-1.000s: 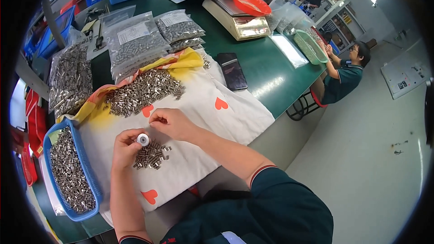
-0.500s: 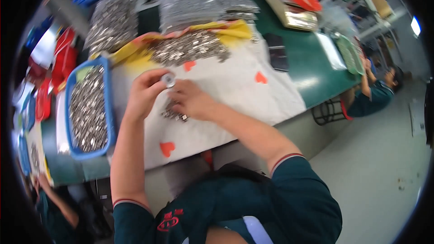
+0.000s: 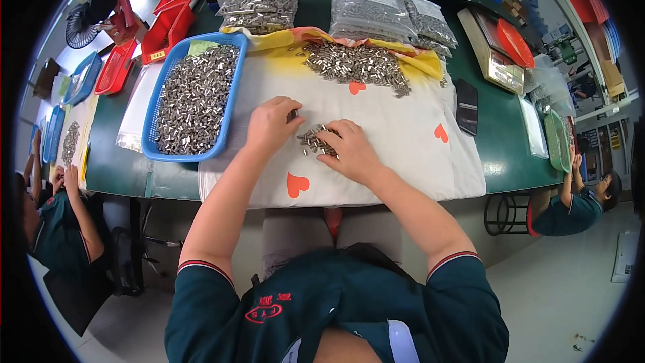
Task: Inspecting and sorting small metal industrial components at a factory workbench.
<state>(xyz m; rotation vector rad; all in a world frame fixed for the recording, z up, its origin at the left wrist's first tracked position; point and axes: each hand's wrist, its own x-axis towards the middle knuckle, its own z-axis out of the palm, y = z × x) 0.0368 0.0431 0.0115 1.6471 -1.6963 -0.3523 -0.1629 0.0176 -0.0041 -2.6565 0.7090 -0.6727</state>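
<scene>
On the white cloth [image 3: 396, 168], which is printed with orange hearts, a small pile of short silvery metal cylinders [image 3: 314, 138] lies between my hands. My right hand [image 3: 353, 151] rests at the pile's right side, fingers apart and curved over the pieces. Just left of the pile, my left hand [image 3: 270, 124] is closed, thumb and fingers pinching a small round piece [image 3: 292, 115] that looks dark from here. Most of that piece is hidden by the fingers. Beyond my hands, a larger heap of the same metal cylinders [image 3: 359, 66] is spread along the cloth's yellow edge.
A blue basket [image 3: 236, 87] full of metal pieces stands at the left. Clear bags of parts [image 3: 369, 10] lie at the back. A dark phone-like slab [image 3: 467, 104] and an orange oval dish [image 3: 514, 43] sit at the right. Other people work at both sides.
The whole view has shifted, so the table sits further right and is sharper. My left hand keeps its pinch, with the round piece now turned more out of sight. My right hand stays at the small pile.
</scene>
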